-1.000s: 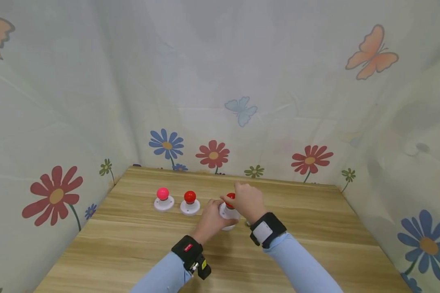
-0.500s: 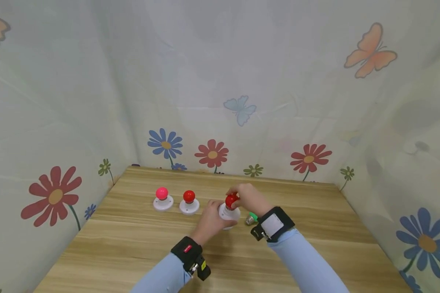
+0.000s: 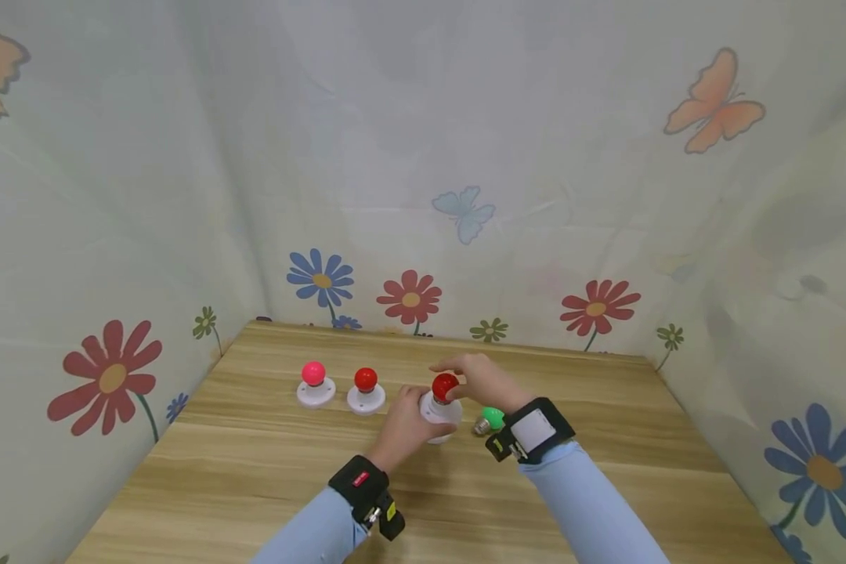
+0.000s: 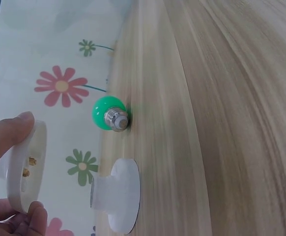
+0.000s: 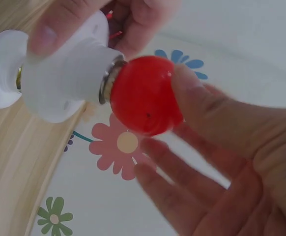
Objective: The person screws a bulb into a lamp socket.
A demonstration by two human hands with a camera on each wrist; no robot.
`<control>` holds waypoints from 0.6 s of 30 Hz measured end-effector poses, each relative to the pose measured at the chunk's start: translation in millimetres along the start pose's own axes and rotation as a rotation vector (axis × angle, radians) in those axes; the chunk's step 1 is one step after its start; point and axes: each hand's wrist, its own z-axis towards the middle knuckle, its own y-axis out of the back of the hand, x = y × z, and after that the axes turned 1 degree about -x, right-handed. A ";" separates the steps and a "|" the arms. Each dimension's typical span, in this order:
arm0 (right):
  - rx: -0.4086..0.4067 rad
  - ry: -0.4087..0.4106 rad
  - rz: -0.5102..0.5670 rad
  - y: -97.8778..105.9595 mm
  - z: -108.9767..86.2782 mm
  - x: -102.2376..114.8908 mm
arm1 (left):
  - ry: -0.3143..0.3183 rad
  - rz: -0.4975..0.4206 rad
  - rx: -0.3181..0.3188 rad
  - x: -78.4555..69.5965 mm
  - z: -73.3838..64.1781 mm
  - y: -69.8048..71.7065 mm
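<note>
1. Red bulb (image 3: 446,387): at the mouth of the white lamp holder (image 5: 69,76), raised above the wooden table (image 3: 282,486).
2. Right hand (image 3: 486,382): curled loosely round the bulb, thumb touching. Left hand (image 3: 403,424): gripping the holder.
3. Risk: misaligned threads could jam the bulb; slack fingers could drop it near the green bulb (image 3: 493,417).

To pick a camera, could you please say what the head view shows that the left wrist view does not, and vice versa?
Only the head view shows the pink bulb and orange butterflies. Only the left wrist view shows brass-coloured contacts under the held white socket. Both show the left hand gripping it, the green bulb and the table.
</note>
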 end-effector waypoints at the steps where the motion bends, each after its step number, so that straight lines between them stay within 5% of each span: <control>1: 0.017 0.033 -0.001 1.9 0.1 -1.2 | 0.002 -0.005 0.000 -0.5 -0.2 0.8; 7: 0.075 0.096 0.026 7.1 0.8 -6.4 | 0.017 -0.025 0.005 -2.3 -0.5 2.9; 18: -0.063 -0.107 -0.041 -5.5 3.6 -6.9 | 0.000 -0.006 0.014 0.0 0.8 0.1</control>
